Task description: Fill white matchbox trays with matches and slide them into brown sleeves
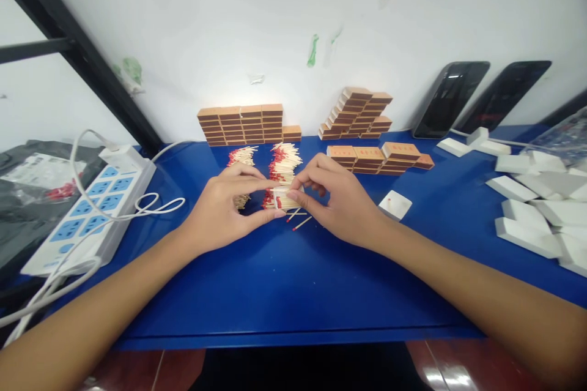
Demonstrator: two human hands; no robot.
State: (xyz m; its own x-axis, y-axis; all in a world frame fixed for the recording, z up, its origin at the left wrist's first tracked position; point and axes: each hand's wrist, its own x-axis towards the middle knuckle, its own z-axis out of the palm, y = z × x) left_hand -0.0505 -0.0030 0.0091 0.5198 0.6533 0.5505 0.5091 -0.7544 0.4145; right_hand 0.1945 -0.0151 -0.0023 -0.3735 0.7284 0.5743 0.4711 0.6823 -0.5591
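Note:
A small white matchbox tray (276, 200) with red-tipped matches in it is at the middle of the table. My left hand (224, 207) grips its left end between thumb and fingers. My right hand (342, 195) is closed in a pinch at the tray's right side; whether its fingertips hold matches or the tray's edge is hard to make out. Behind the tray lies a heap of red-headed matches (285, 164), and a second heap (242, 157) is partly hidden by my left hand. A few loose matches (302, 223) lie just in front of the tray.
Matchbox stacks (241, 125) stand along the wall, with more boxes (367, 158) nearer on the right. White trays (527, 235) are piled at far right; one tray (395, 204) lies by my right wrist. A power strip (92, 213) with white cables is at left. Two phones (452, 100) lean back right.

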